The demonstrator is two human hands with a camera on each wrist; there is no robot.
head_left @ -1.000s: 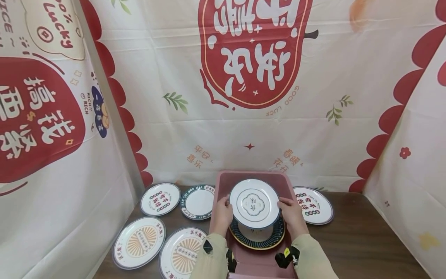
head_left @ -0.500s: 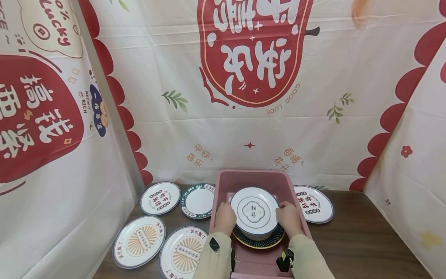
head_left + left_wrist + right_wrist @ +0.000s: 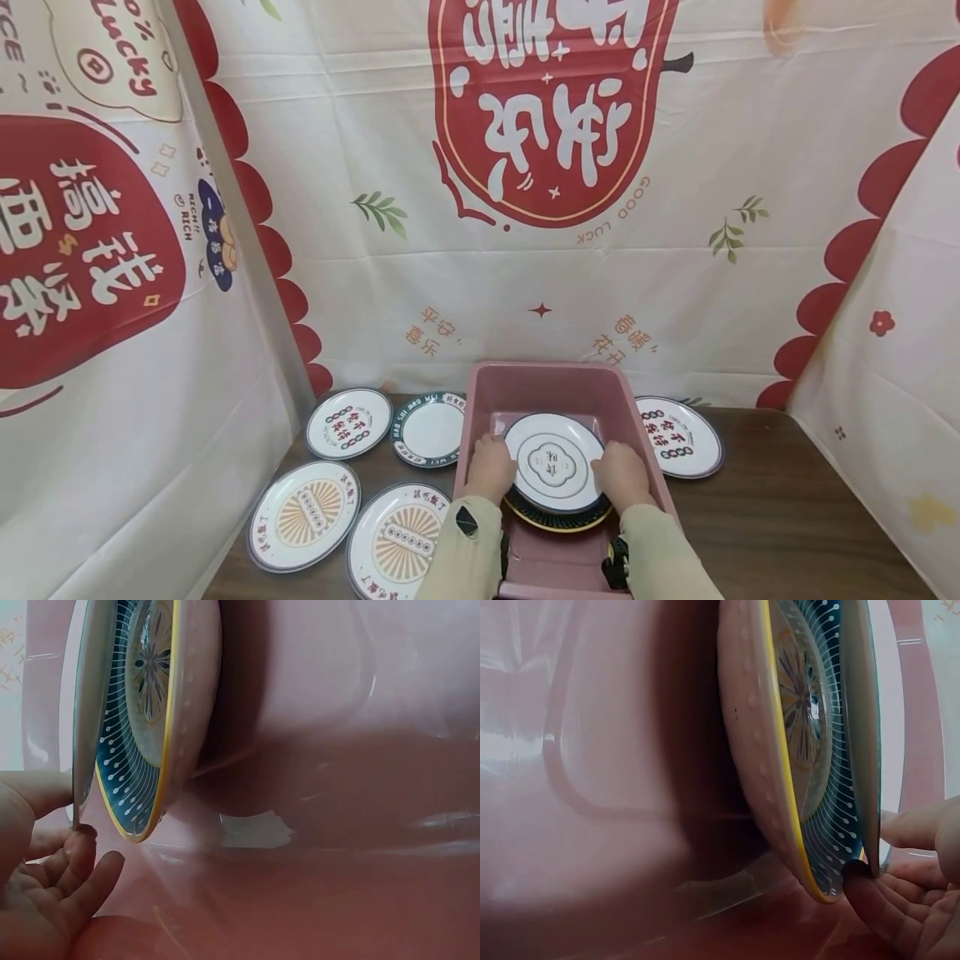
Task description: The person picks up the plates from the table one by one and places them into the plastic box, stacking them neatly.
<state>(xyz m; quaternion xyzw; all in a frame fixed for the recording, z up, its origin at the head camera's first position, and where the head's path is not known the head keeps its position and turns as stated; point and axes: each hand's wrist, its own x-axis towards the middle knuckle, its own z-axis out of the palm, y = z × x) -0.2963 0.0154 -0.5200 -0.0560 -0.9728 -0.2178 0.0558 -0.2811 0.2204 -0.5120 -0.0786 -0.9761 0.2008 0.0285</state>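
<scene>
A white plate with a scalloped emblem is held level, low inside a pink bin. My left hand pinches its left rim between thumb and fingers. On the opposite rim, my right hand pinches in the same way. Directly below lies a dark blue plate with a yellow rim, on the bin floor. Both wrist views show a gap between the white plate and the blue plate; the right fingertips come close to the yellow rim. The head view hides most of the blue plate.
Left of the bin on the brown table lie a red-lettered plate, a green-rimmed plate and two sunburst plates, one nearer the bin. Another red-lettered plate sits right. Printed cloth hangs behind and on both sides.
Both hands have lowered the white plate into the bin, toward the blue plate. It was tilted toward the camera one second ago and is more level now.
</scene>
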